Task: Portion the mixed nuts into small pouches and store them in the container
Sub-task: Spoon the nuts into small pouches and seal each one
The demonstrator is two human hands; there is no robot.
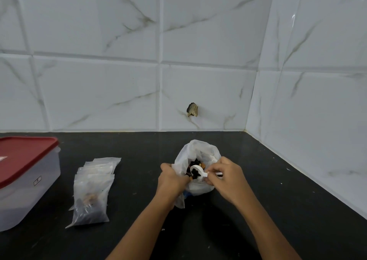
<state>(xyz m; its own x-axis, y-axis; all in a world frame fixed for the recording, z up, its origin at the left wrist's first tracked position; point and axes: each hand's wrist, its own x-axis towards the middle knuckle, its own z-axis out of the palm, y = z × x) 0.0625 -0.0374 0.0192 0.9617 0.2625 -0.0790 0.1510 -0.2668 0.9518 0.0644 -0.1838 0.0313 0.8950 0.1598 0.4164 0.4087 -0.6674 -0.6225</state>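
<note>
Mixed nuts (195, 163), dark pieces with a few orange-brown ones, heaped inside a white plastic bag (198, 188) standing open-mouthed on the black countertop (139, 150), right of centre and near the back corner.

Left hand (171, 178) at the bag's left rim, fingers curled tight round the bunched plastic and gripping it. Flap of thin plastic hanging just below that hand; bag or pouch, impossible to tell.

Right hand (226, 177) at the bag's right rim, thumb and bent fingers pinching the handle of a white spoon (196, 171). Spoon bowl level over the bag's mouth, loaded with several dark pieces.

Stack of clear pouches (95, 172) lying flat on the countertop, well to the left of the bag, loosely fanned. Nearest pouch (89, 210) on top at the front, holding dark and tan nuts in its lower half.

Container (25, 196) of translucent plastic at the far left edge, just beside the pouches, partly cut off by the frame. Red lid (23, 154) seated on top. Small label (37, 180) on the side wall, print too small to read. Red-and-white sticker (2, 158) on the lid at the frame's edge, mostly cut off, unreadable.

White marble-veined tiled wall (119, 81) behind and to the right, with a small broken hole (192, 110) low in one tile above the bag.
</note>
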